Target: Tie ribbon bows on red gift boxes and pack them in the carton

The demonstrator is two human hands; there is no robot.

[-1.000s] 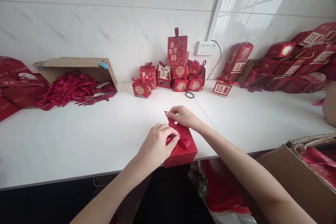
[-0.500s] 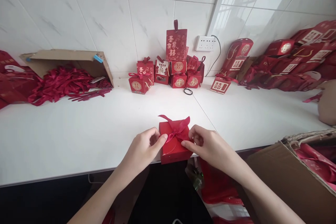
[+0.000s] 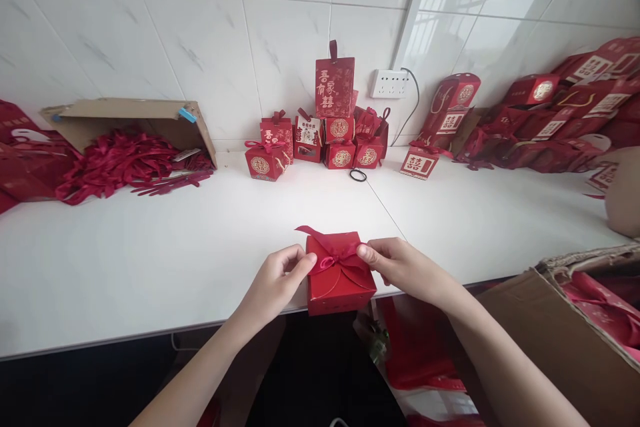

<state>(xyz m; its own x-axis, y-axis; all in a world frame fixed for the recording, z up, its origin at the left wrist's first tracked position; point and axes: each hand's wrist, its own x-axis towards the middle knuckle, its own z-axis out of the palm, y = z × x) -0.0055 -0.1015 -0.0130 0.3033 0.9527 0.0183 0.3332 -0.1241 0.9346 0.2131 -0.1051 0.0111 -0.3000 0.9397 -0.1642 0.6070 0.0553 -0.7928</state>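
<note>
At the far left, red packaging (image 3: 30, 170) lies piled on the white tabletop (image 3: 200, 247). Next to it, a cardboard box (image 3: 120, 107) rests on its side, with a tangle of crimson satin ribbons (image 3: 117, 160) spilling from its open front. Against the tiled wall, a hexagonal favor box (image 3: 267, 161) with a bow stands at the left of a cluster of printed boxes. In front, near the tabletop's edge, the left hand (image 3: 277, 277) pinches the left loop of a satin bow (image 3: 336, 258) between thumb and fingers. The bow sits on top of a red gift box (image 3: 343, 293), which lies flat between the two hands. A black ring (image 3: 358, 175) lies behind it. The right hand (image 3: 405, 267) grips the bow's right side, thumb uppermost, fingers partly hidden. Farther right stand a small double-happiness box (image 3: 419, 163) and a heap of red boxes (image 3: 555, 117); an open carton (image 3: 560, 320) holds more red packages.
</note>
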